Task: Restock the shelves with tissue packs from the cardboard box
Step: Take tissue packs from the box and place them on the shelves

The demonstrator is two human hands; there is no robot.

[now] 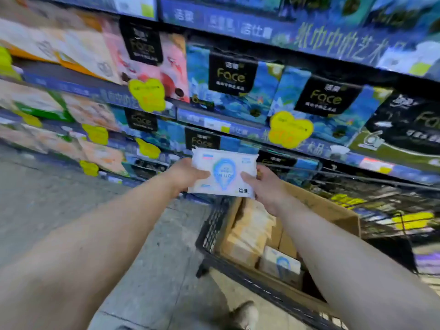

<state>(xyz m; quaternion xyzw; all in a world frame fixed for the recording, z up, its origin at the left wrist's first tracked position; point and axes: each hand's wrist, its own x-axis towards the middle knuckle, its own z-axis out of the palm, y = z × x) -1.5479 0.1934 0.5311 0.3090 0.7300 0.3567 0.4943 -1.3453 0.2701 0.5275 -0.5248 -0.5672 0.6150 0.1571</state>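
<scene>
Both hands hold one white tissue pack [222, 173] in front of the shelves [238, 129], above the cardboard box [333, 210]. Left hand [184, 175] grips its left edge, thumb on top; right hand [266, 186] grips the right edge, fingers clamped on the pack. Pack print is light blue w/ a drop shape, text upside down & too blurred to read. The box sits in a black cart [214, 225], w/ another pack [281, 264] inside. Shelf packs [238, 82] show "Face" on black labels; yellow price tags [289, 129] are unreadable.
</scene>
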